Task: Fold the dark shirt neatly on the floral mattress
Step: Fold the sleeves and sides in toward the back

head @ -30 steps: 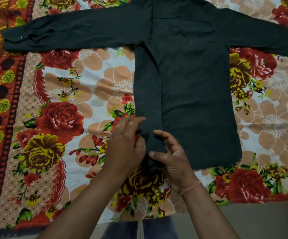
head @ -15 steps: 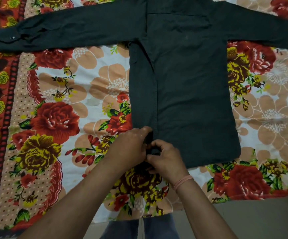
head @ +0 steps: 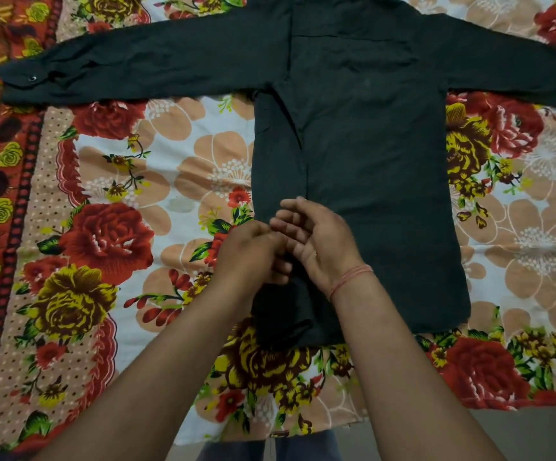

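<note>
Shirt (head: 369,181) lies spread on the floral mattress (head: 170,168); my left hand (head: 253,252) pinches its front edge, my right hand (head: 320,242) beside it, fingers loosely bent, holding nothing.

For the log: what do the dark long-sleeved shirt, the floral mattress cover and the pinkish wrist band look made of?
Dark long-sleeved shirt: matte woven cloth, likely cotton; soft creases, no sheen.
Floral mattress cover: thin printed fabric, matte; flat printed roses, slight wrinkles.
Pinkish wrist band: looks like wound thread; thin separate strands show, though rubber is possible.
</note>
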